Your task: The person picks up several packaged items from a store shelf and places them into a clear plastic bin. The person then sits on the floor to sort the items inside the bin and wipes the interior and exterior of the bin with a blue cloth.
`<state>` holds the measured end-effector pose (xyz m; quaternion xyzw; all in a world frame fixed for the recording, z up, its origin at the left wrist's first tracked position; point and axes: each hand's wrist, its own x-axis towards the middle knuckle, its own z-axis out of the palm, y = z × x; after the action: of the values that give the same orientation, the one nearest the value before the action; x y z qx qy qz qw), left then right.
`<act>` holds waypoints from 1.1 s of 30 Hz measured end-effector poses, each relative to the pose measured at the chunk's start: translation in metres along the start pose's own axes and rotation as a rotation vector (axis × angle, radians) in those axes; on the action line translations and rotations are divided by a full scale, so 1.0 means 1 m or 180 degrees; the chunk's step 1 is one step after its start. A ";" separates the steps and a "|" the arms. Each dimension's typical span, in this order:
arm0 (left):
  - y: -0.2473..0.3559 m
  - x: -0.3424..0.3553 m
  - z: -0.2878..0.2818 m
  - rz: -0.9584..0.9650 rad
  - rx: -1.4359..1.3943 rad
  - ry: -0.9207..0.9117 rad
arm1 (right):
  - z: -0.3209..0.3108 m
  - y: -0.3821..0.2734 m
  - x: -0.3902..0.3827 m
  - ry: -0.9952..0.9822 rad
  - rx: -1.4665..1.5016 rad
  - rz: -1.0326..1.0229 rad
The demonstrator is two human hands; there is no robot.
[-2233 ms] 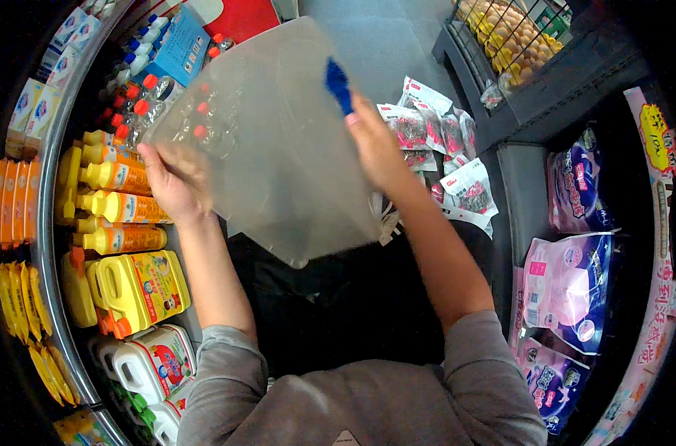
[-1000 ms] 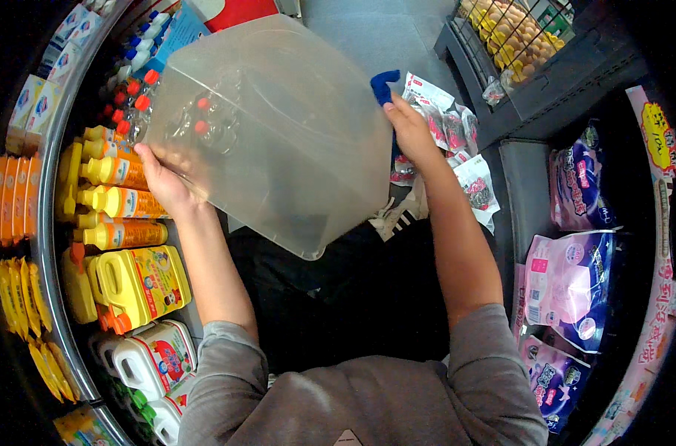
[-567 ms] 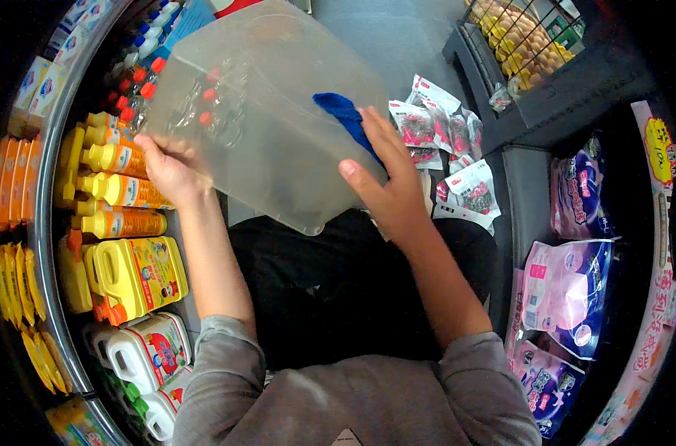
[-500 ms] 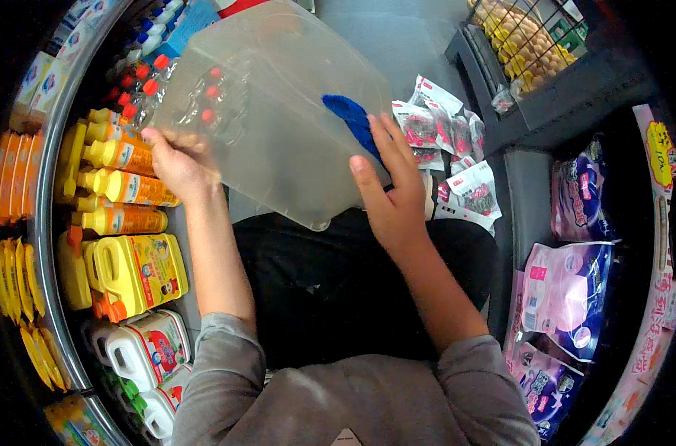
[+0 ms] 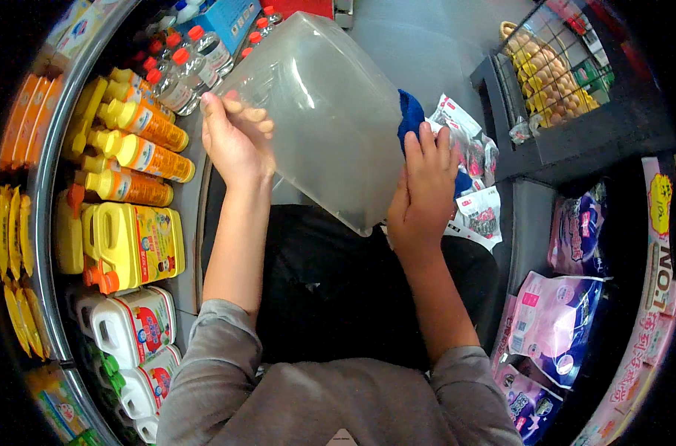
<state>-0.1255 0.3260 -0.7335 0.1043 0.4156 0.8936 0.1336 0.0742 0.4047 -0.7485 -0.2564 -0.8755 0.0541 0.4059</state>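
Observation:
A cloudy, see-through plastic bin (image 5: pixel 330 119) is tilted in front of me above my lap. My left hand (image 5: pixel 237 145) grips its left edge, thumb on the near side and fingertips showing behind the plastic. Against the bin's right side, my right hand (image 5: pixel 426 189) presses a blue cloth (image 5: pixel 410 115) with its fingers stretched over it. Part of the cloth is hidden under that hand. White packets with dark contents (image 5: pixel 478 212) lie just beyond my right hand.
At left, a shelf holds red-capped clear bottles (image 5: pixel 195 68), yellow-orange bottles (image 5: pixel 156 157), a yellow jug (image 5: pixel 156 245) and white jugs (image 5: pixel 148 323). Purple-and-pink packages (image 5: pixel 554 323) fill the right shelf. Eggs (image 5: pixel 550 74) sit behind a wire rack at the far right.
My right hand and the blue cloth have moved right, from the bin's face to its right side. The bin has turned and shifted right, and my left hand has moved up and right with it.

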 end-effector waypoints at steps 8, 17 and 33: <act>0.004 -0.004 0.002 -0.0103 0.0053 0.0177 | 0.010 -0.033 -0.021 -0.0901 0.0697 -0.0933; 0.016 -0.006 0.010 -0.0442 0.0530 -0.0198 | 0.004 -0.014 0.020 -0.0873 -0.0390 -0.1274; 0.021 -0.005 0.006 -0.1211 0.0722 -0.1202 | -0.009 -0.025 0.120 -0.0661 0.0257 -0.1633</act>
<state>-0.1219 0.3155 -0.7144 0.2033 0.4928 0.7651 0.3613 0.0060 0.4413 -0.6536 -0.0031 -0.9459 0.0104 0.3243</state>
